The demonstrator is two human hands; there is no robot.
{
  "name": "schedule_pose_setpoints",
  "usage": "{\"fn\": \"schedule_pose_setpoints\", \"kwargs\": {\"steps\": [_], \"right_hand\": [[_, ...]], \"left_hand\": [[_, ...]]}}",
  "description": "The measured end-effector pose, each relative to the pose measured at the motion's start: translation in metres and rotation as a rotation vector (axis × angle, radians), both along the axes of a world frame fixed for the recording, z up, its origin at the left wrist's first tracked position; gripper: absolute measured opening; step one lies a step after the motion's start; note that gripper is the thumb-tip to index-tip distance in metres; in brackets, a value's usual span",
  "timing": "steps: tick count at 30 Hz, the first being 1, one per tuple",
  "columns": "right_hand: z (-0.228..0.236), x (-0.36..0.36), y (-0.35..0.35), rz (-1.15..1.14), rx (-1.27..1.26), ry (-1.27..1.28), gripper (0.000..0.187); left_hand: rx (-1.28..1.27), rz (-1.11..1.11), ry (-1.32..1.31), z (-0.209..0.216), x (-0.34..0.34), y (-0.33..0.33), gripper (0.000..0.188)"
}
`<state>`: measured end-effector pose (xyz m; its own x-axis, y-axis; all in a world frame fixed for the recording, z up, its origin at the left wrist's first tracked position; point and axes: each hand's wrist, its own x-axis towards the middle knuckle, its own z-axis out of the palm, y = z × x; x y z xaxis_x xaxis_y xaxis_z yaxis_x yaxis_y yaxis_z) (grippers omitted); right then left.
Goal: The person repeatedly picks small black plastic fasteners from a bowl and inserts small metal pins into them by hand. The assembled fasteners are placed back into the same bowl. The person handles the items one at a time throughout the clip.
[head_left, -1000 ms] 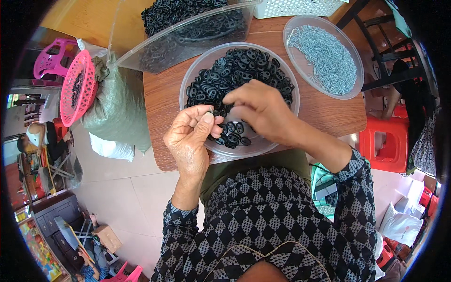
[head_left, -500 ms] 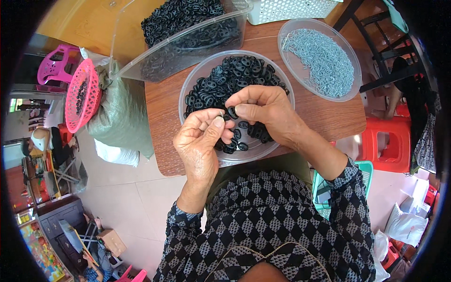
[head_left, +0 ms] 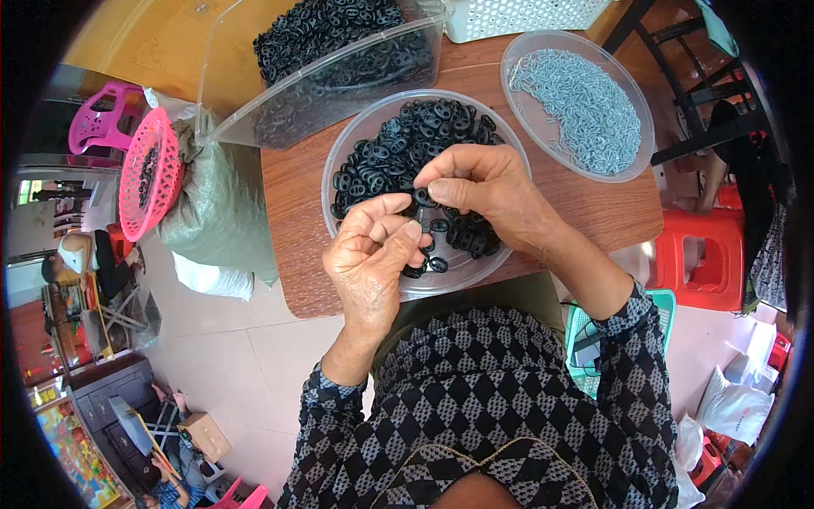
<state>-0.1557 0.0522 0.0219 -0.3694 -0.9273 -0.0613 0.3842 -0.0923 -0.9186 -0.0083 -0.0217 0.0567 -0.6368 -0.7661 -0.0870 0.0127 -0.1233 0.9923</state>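
My right hand (head_left: 500, 199) pinches a small black two-holed oval plastic piece (head_left: 424, 197) between thumb and index finger, above the round clear tub. My left hand (head_left: 373, 254) is beside it, palm inward; its thumb and index finger stand apart near the piece, and I see nothing between them. Many similar black pieces (head_left: 390, 153) fill the far side of the round tub (head_left: 519, 161), with a few lying loose near its front. On the right, a clear lid-like tray (head_left: 519, 100) holds a heap of tiny blue-grey rod-shaped bits (head_left: 581, 110).
A large clear bin (head_left: 305, 93) of black pieces leans at the back of the wooden table (head_left: 585, 208). Left stand a green sack (head_left: 216, 204) and a pink basket (head_left: 174, 161). A red stool (head_left: 699, 254) is at the right. Other people sit farther off at left.
My left thumb and index finger have parted from a pinch, and that hand has shifted slightly right. My right hand still holds its black piece, a little higher.
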Motion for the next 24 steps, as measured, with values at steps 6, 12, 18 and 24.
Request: {"fn": "schedule_pose_setpoints", "kwargs": {"steps": [6,12,18,24], "right_hand": [[0.0000,-0.0035,-0.0007,0.079,0.043,0.039,0.011],[-0.0021,-0.0063,-0.0017,0.107,0.023,0.106,0.010],[-0.0066,-0.0071,-0.0026,0.120,0.016,0.132,0.010],[-0.0016,-0.0060,-0.0028,0.111,-0.005,0.206,0.009]], "left_hand": [[0.004,-0.009,-0.033,-0.0010,-0.0003,0.0006,0.024],[0.001,-0.062,-0.044,-0.0033,0.0036,-0.0029,0.025],[0.014,-0.070,-0.042,-0.0025,0.0034,-0.0019,0.026],[-0.001,-0.022,-0.060,-0.0008,0.0007,-0.0006,0.025]]}}
